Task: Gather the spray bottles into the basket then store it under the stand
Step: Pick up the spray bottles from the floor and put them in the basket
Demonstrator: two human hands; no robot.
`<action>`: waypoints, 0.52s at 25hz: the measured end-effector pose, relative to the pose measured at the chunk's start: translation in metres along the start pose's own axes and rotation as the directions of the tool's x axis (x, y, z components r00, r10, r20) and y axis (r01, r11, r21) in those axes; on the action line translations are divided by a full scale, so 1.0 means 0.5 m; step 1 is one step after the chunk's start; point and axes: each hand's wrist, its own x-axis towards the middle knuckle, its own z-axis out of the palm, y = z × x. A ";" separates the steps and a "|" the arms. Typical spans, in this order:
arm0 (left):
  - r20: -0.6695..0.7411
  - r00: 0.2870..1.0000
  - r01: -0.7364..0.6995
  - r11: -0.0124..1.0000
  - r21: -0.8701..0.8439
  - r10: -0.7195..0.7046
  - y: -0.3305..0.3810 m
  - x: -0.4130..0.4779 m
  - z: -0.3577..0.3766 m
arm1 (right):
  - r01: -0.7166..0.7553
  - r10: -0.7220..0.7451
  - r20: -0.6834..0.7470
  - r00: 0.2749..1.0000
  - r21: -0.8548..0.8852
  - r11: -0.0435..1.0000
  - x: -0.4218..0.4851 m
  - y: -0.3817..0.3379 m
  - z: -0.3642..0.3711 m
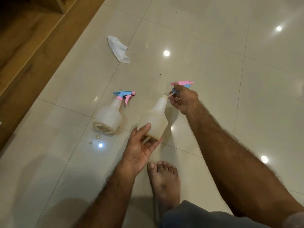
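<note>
Spray bottle (153, 119) I hold off the floor, left hand (141, 145) cupping its base, neck aimed away toward my right hand (183, 100) pinching the unscrewed trigger head (181, 83), tube entering the neck; second bottle (110, 115) lies left.

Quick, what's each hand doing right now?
Left hand: closed on the bottle body.
Right hand: closed on the pink-and-blue sprayer head, off the bottle neck.
</note>
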 end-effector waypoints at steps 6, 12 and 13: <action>-0.054 0.997 -0.042 0.993 0.114 0.048 0.033 0.010 0.009 | 0.008 0.024 0.221 0.975 -0.142 0.990 -0.022 0.008 -0.008; -0.087 0.993 -0.067 0.991 0.120 0.078 0.034 0.005 0.012 | 0.034 -0.003 0.279 0.960 -0.105 0.994 -0.037 0.019 -0.003; -0.087 0.993 -0.069 0.991 0.112 0.079 0.032 0.002 0.012 | 0.043 -0.013 0.282 0.959 -0.101 0.994 -0.039 0.020 -0.002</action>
